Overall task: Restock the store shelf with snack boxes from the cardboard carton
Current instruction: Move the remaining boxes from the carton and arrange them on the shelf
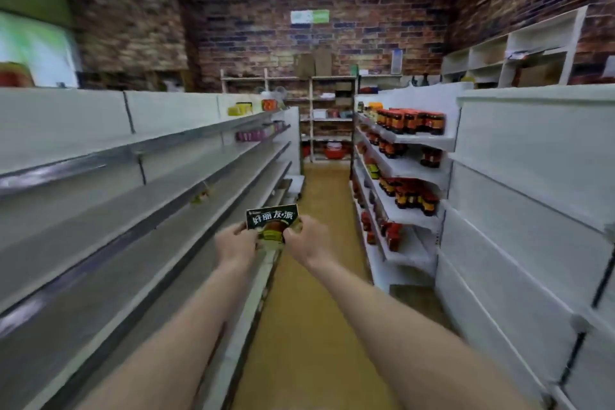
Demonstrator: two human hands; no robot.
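Observation:
A dark green snack box (271, 219) with white lettering is held upright in front of me, out at arm's length over the aisle. My left hand (235, 243) grips its left lower edge and my right hand (307, 236) grips its right lower edge. The box hangs just right of the lower tiers of the long grey shelf unit (139, 196) on my left, whose tiers are mostly bare. No cardboard carton is in view.
A narrow aisle with a yellow-brown floor (319, 276) runs ahead. White shelves on the right (409, 173) carry rows of dark jars with red labels. A few packs (241, 108) sit at the far end of the left unit. A wooden rack (327, 116) stands against the brick wall.

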